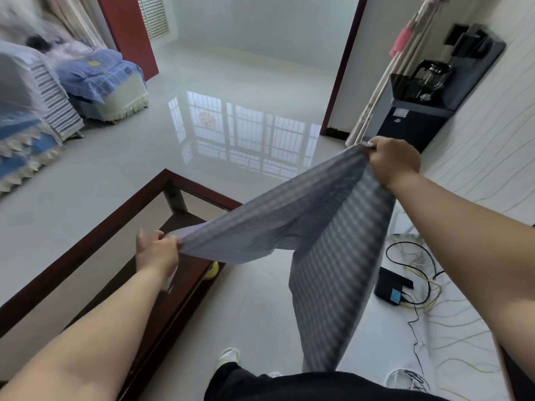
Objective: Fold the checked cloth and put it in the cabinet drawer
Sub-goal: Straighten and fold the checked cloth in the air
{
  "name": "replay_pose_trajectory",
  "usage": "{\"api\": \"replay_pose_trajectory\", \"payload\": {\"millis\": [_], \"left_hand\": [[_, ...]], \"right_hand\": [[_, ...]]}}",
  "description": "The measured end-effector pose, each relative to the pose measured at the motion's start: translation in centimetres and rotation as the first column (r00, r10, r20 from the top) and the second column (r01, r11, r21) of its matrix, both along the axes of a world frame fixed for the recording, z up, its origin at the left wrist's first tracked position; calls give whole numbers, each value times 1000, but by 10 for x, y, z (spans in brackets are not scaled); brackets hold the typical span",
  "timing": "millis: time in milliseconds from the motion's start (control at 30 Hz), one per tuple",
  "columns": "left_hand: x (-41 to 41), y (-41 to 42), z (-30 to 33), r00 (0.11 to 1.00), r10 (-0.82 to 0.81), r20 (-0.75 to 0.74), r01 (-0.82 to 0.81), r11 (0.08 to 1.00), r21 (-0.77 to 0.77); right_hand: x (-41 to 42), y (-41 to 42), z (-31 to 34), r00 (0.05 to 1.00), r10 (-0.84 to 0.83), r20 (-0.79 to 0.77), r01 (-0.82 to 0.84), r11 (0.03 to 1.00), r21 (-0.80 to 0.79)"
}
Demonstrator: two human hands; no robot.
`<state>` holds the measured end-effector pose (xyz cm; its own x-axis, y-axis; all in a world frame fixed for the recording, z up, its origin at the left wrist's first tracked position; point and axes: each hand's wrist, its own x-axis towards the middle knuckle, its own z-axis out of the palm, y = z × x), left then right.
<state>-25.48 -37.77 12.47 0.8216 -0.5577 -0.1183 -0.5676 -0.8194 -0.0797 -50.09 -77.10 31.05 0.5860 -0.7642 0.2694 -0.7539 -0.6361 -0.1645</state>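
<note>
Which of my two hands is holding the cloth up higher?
The right hand, gripping the cloth near the water dispenser; the left hand is lower, over the table.

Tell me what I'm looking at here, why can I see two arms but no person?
The camera sits on the person's head and looks forward and down, so you see what they see: their own two arms reaching out. There is only this one picture, from that head camera.

The left hand pinches one end of a checked cloth, and the right hand grips the other end, held higher. The cloth stretches between them in the air, and part of it hangs down towards the floor.

Below the left hand is a dark wooden table with a glass top. On the floor to the right lie tangled cables and a small black box. Near the bottom you can see the person's foot.
</note>
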Motion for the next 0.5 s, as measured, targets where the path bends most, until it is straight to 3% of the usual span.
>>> {"api": "replay_pose_trajectory", "payload": {"millis": [100,233,333,400,500], "left_hand": [[16,12,-1,999,12,-32,-3,960,279],[10,9,6,995,62,-81,-12,862,507],[6,12,8,965,218,-149,-103,828,551],[6,17,4,941,292,-169,-153,816,558],[5,26,-5,913,368,-177,-216,803,555]], "right_hand": [[-4,3,-8,996,88,-32,-89,996,-1],[-4,16,-13,975,202,-92,-200,979,37],[0,28,-16,925,291,-244,-303,953,-13],[3,35,-14,869,340,-360,-351,936,37],[3,50,-14,824,476,-307,-496,868,17]]}}
